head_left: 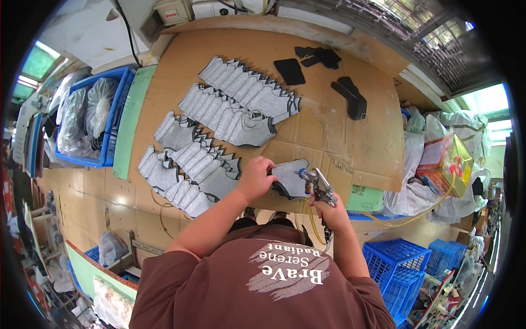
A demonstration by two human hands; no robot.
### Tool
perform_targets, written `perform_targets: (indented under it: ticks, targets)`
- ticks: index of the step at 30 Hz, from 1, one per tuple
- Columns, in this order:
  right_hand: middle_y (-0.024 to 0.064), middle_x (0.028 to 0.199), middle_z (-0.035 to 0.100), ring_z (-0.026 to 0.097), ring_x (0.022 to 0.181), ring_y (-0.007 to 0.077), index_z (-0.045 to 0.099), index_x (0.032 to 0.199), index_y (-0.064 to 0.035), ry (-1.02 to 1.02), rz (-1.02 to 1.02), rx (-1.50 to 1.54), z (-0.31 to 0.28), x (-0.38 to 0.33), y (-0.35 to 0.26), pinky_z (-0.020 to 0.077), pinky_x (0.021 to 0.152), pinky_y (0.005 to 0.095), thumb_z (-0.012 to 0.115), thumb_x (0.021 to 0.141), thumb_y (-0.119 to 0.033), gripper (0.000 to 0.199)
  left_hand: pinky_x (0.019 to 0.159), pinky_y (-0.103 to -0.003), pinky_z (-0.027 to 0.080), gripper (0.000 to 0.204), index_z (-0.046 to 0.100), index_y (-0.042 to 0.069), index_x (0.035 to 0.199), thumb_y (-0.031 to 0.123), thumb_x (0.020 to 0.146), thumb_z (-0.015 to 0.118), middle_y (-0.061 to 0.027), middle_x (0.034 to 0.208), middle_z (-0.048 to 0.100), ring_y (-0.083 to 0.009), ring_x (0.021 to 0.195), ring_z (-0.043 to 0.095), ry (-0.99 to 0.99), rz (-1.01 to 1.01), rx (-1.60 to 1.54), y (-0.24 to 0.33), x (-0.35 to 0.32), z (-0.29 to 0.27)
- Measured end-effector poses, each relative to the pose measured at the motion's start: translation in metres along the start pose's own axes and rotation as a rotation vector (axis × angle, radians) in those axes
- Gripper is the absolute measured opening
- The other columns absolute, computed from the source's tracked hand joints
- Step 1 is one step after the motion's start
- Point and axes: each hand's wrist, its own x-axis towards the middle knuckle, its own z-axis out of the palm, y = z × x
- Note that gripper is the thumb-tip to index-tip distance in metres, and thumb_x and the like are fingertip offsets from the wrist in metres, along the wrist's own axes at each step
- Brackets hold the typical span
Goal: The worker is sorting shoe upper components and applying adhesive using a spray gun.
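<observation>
My right hand (331, 211) is wrapped round a metal spray gun (323, 189), its nozzle over the right end of a grey fabric piece with a dark edge (289, 176). The piece lies near the front edge of the cardboard-covered table (329, 131). At its left end, my left hand (255, 177) is closed with thumb and fingers on the dark border. Beyond and left of that hand, overlapping rows of similar grey fabric pieces (235, 118) fan out across the cardboard. A yellowish hose (316, 230) hangs below the gun beside my right forearm.
Several black cut pieces (349, 97) lie on the table's far right. A blue crate (112, 118) with plastic-wrapped goods stands left. On the right are plastic bags (411, 175), a yellow-and-clear container (452, 162) with a hose, and stacked blue crates (392, 268) lower down.
</observation>
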Motion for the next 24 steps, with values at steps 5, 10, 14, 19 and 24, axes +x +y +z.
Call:
perform_targets:
  ticks: [5, 10, 14, 19, 24]
  targets:
    - [0.0002, 0.074, 0.057, 0.045, 0.056, 0.0050, 0.056, 0.094, -0.0040, 0.077, -0.041, 0.044, -0.009, 0.000, 0.006, 0.0369, 0.049, 0.0201, 0.055, 0.074, -0.004, 0.020, 0.070, -0.038, 0.042, 0.020, 0.056, 0.000, 0.078, 0.007, 0.064, 0.067, -0.0145, 0.079, 0.056, -0.0314, 0.079, 0.052, 0.027, -0.002, -0.048, -0.003, 0.000, 0.002]
    - [0.0004, 0.080, 0.058, 0.044, 0.055, 0.0048, 0.056, 0.099, -0.0034, -0.002, -0.097, 0.038, 0.000, -0.001, 0.003, 0.0366, 0.048, 0.0199, 0.054, 0.074, -0.004, 0.025, 0.064, -0.034, 0.044, 0.012, 0.056, -0.001, 0.078, 0.006, 0.070, 0.062, -0.0137, 0.074, 0.057, -0.0267, 0.071, 0.055, 0.121, -0.008, -0.078, -0.015, -0.003, -0.002]
    - [0.0009, 0.087, 0.058, 0.044, 0.056, 0.0049, 0.054, 0.108, -0.0032, -0.033, -0.089, 0.037, 0.003, -0.009, -0.004, 0.0383, 0.049, 0.0206, 0.050, 0.073, -0.003, 0.035, 0.058, -0.025, 0.044, 0.011, 0.058, 0.000, 0.079, 0.009, 0.075, 0.062, -0.0059, 0.069, 0.059, -0.0130, 0.062, 0.055, 0.262, -0.337, -0.370, -0.045, -0.003, -0.041]
    - [0.0008, 0.088, 0.058, 0.045, 0.057, 0.0047, 0.053, 0.109, -0.0031, -0.132, -0.095, 0.027, 0.003, -0.008, -0.003, 0.0378, 0.050, 0.0195, 0.050, 0.074, -0.003, 0.035, 0.055, -0.022, 0.044, 0.013, 0.059, -0.001, 0.085, 0.009, 0.078, 0.059, -0.0042, 0.069, 0.058, -0.0113, 0.059, 0.054, 0.634, -0.529, -0.296, -0.128, -0.022, -0.160]
    - [-0.0008, 0.087, 0.058, 0.045, 0.058, 0.0038, 0.054, 0.106, -0.0036, -0.172, -0.054, -0.016, 0.009, -0.009, -0.009, 0.0375, 0.050, 0.0188, 0.052, 0.074, -0.004, 0.032, 0.059, -0.025, 0.046, 0.020, 0.059, -0.003, 0.092, 0.011, 0.078, 0.060, -0.0067, 0.076, 0.060, -0.0140, 0.062, 0.056, 0.707, -0.593, -0.244, -0.204, -0.044, -0.223]
